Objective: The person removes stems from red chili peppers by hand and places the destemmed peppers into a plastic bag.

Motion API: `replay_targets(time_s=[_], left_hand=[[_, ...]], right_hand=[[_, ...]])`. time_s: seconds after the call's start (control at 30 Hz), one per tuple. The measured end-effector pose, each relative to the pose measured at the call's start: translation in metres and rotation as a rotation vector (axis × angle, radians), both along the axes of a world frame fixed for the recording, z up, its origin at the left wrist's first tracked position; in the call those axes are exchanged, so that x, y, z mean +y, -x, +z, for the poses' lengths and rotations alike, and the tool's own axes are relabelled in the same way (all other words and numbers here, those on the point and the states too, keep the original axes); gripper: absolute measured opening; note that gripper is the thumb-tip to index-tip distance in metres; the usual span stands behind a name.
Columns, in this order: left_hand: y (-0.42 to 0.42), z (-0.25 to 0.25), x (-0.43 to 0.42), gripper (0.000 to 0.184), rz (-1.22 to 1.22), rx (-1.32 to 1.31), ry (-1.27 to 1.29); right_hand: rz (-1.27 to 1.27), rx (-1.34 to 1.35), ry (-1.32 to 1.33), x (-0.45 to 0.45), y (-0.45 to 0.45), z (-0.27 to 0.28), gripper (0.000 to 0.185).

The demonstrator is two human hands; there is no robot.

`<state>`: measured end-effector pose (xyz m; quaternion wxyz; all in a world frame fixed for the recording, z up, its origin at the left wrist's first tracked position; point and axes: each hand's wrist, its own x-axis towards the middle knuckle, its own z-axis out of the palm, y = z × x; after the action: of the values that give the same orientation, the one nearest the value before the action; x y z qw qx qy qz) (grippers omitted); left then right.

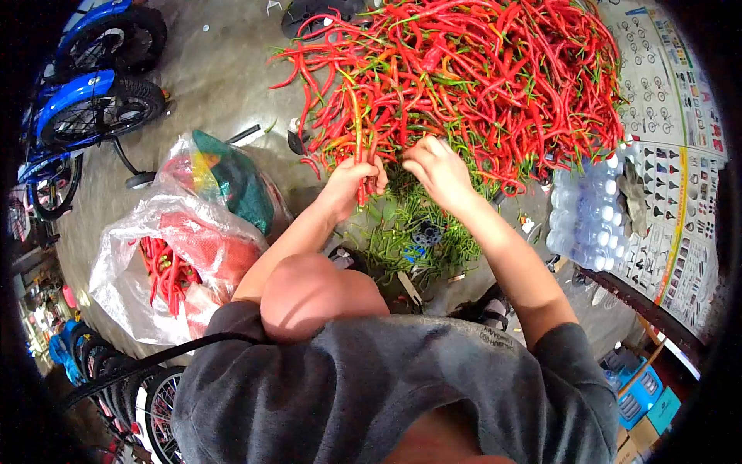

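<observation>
My left hand [349,185] is closed around a few long chili peppers [358,127], red and yellowish, held upright at the near left edge of the heap. Just to its right, my right hand [439,172] has its fingers curled in and pressed together. Whatever it may hold is hidden. Beyond both hands spreads a big heap of red chili peppers [495,69] with green stems. Below and between my hands lies a scatter of plucked green stems [386,240] on the floor.
To the left stands a clear plastic bag [124,255] with red chilies inside, beside a green mesh sack [232,178]. Shrink-wrapped water bottles [587,209] stand at the right near a printed poster sheet [680,185]. Blue bicycles [100,100] line the upper left.
</observation>
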<state>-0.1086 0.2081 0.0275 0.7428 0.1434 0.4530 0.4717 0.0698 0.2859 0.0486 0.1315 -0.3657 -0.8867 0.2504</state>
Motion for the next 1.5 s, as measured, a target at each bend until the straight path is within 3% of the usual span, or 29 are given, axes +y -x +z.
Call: replay_targets(time_s=[0.03,0.13,0.23,0.27,0.33,0.37,0.4,0.47,0.5,0.53,0.6,0.63,0.7,0.8,0.83,0.9,0.93,1.0,1.07,1.13,1.17,1.2,1.23,1.3,1.37,1.4,1.47,1.5], left_hand=[[-0.001,-0.001,0.001,0.011,0.001,0.003,-0.001],[-0.002,-0.007,0.002,0.008,0.12,-0.059,-0.003],[0.003,-0.013,-0.003,0.008,0.058,-0.172,0.029],[0.003,-0.013,-0.004,0.008,0.057,-0.173,0.03],[-0.001,-0.011,-0.006,0.018,-0.084,0.166,0.111],[-0.005,-0.022,-0.009,0.028,-0.15,0.284,0.033],[-0.005,-0.023,-0.012,0.031,-0.246,0.262,0.001],[-0.022,-0.035,-0.016,0.032,-0.19,0.311,-0.188],[-0.027,-0.036,-0.015,0.031,-0.202,0.515,-0.444],[-0.029,-0.037,-0.015,0.032,-0.244,0.405,-0.411],[-0.032,-0.032,-0.014,0.023,-0.285,0.88,-0.752],[-0.031,-0.035,-0.014,0.023,-0.285,0.879,-0.753],[-0.027,-0.04,-0.012,0.016,-0.47,0.758,-0.776],[-0.029,-0.036,-0.013,0.014,-0.36,0.866,-0.915],[-0.029,-0.033,-0.013,0.019,-0.276,0.803,-0.889],[-0.025,-0.028,-0.011,0.021,-0.29,0.823,-0.903],[-0.022,-0.023,-0.011,0.022,-0.305,0.842,-0.912],[-0.02,-0.018,-0.009,0.022,-0.335,0.939,-0.872],[-0.023,-0.022,-0.012,0.018,-0.304,0.973,-0.629],[-0.026,-0.024,-0.012,0.018,-0.285,0.989,-0.511],[-0.028,-0.025,-0.012,0.019,-0.197,0.84,-0.504],[-0.029,-0.02,-0.01,0.02,-0.11,0.691,-0.497],[-0.027,-0.016,-0.009,0.02,-0.109,0.694,-0.499],[-0.023,-0.007,-0.006,0.023,-0.257,0.584,-0.214],[-0.022,-0.016,-0.005,0.022,-0.182,0.432,-0.137],[-0.024,-0.021,-0.003,0.021,-0.106,0.278,-0.059],[-0.03,-0.021,0.002,0.024,-0.099,0.293,-0.016],[-0.034,-0.022,0.005,0.026,-0.052,0.152,0.048]], right_hand=[[0.001,0.003,-0.001,0.007,0.009,-0.011,0.017],[-0.004,-0.389,-0.101,0.017,0.034,-0.053,0.017],[-0.056,-0.465,-0.129,0.019,0.037,-0.066,0.016],[-0.067,-0.372,-0.082,0.016,0.029,-0.064,0.015],[-0.083,-0.285,-0.036,0.004,0.016,-0.043,0.014],[-0.084,-0.173,-0.064,-0.004,0.009,-0.026,0.012],[-0.085,-0.06,-0.095,-0.012,0.002,-0.01,0.011],[-0.083,0.04,-0.064,-0.029,-0.005,0.01,0.011],[-0.087,0.08,-0.036,-0.037,-0.007,0.016,0.011],[-0.12,0.165,0.048,-0.045,-0.008,0.02,0.01],[-0.17,0.309,0.082,-0.056,-0.011,0.013,0.008],[-0.17,0.307,0.081,-0.061,-0.014,0.008,0.008],[-0.59,0.604,0.919,-0.067,-0.018,0.004,0.008],[-0.601,0.853,1.534,-0.061,-0.027,0.014,0.008],[-0.601,0.855,1.53,-0.061,-0.028,0.017,0.008],[-0.682,0.796,1.764,-0.059,-0.03,0.025,0.013],[-0.689,0.65,1.686,-0.051,-0.039,0.011,0.021],[-0.531,0.099,1.223,-0.013,-0.055,-0.017,0.037],[-0.616,-0.182,0.798,0.024,-0.062,-0.046,0.049],[-0.568,-0.107,0.269,0.043,-0.056,-0.079,0.047],[-0.566,-0.104,0.266,0.051,-0.051,-0.087,0.047],[-0.612,-0.006,0.45,0.058,-0.044,-0.088,0.043],[-0.655,0.093,0.636,0.062,-0.039,-0.09,0.038],[-0.657,0.187,0.778,0.054,-0.037,-0.081,0.033],[-0.655,0.294,1.027,0.031,-0.033,-0.047,0.024],[-0.651,0.333,1.059,0.013,-0.032,-0.032,0.023],[-0.618,0.326,1.089,-0.021,-0.035,-0.017,0.025],[-0.613,0.291,1.081,-0.037,-0.036,-0.015,0.026]])
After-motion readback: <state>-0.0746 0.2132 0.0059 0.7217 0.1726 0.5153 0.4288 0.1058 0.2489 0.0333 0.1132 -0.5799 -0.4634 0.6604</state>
